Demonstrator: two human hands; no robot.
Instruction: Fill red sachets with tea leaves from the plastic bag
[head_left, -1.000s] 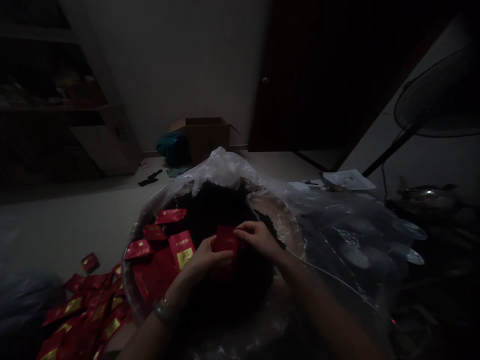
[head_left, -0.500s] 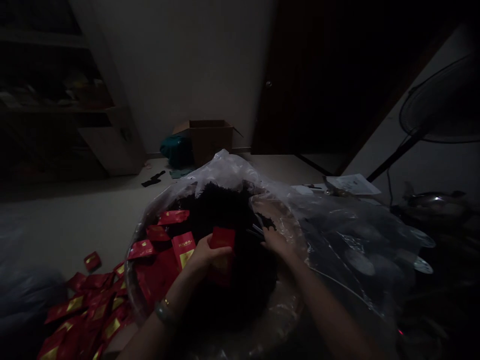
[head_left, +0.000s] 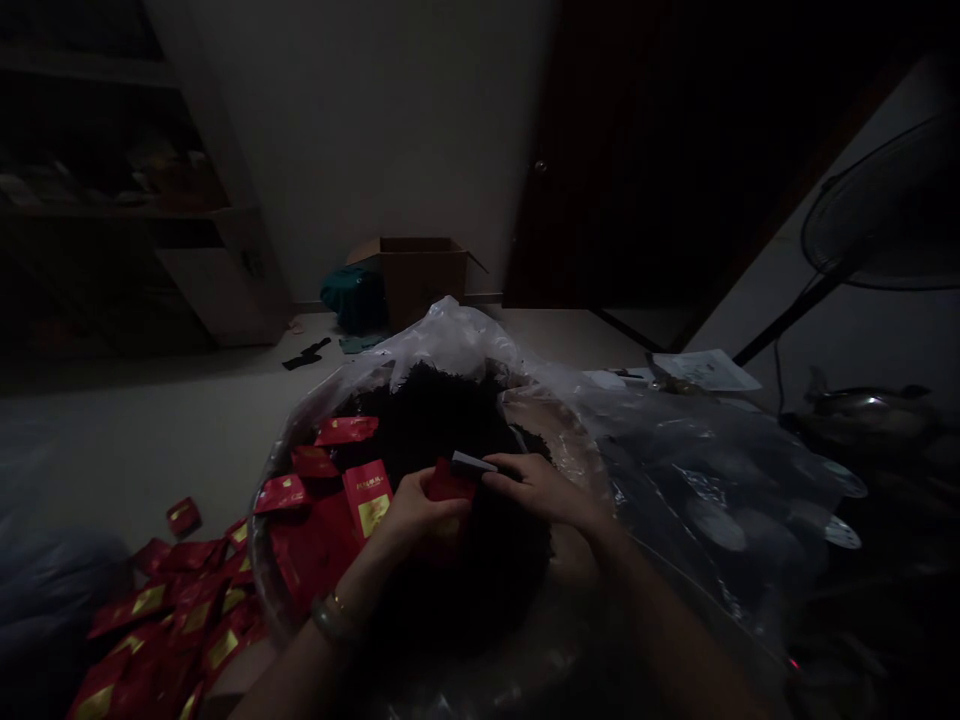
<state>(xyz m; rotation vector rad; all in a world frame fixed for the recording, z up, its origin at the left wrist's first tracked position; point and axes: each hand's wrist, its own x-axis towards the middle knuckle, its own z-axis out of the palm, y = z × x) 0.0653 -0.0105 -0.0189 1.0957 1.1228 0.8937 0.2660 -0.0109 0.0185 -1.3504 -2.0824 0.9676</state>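
My left hand [head_left: 420, 510] is closed around an upright red packet [head_left: 450, 485] over a heap of dark dried leaves, like loose tea [head_left: 442, 405]. In my right hand [head_left: 529, 485] is a small flat grey scoop-like piece [head_left: 474, 462], its exact kind hard to make out in the dim light. This piece lies against the top of the packet, and the packet's mouth is partly hidden behind it. The leaves fill a round basin lined with clear plastic [head_left: 457, 335]. Several red packets lie on its left side, one with a gold label [head_left: 369, 500].
More red packets [head_left: 195, 605] are piled on the floor at lower left, a single one [head_left: 183, 516] apart. An open cardboard box [head_left: 424, 275] and a teal bag [head_left: 354, 298] stand by the wall. At right are plastic sheeting [head_left: 675, 490] and a fan [head_left: 885, 215].
My right hand has brought the grey piece from the heap's right side leftward to the top of the red packet. My left hand keeps its hold, with the packet slightly tilted.
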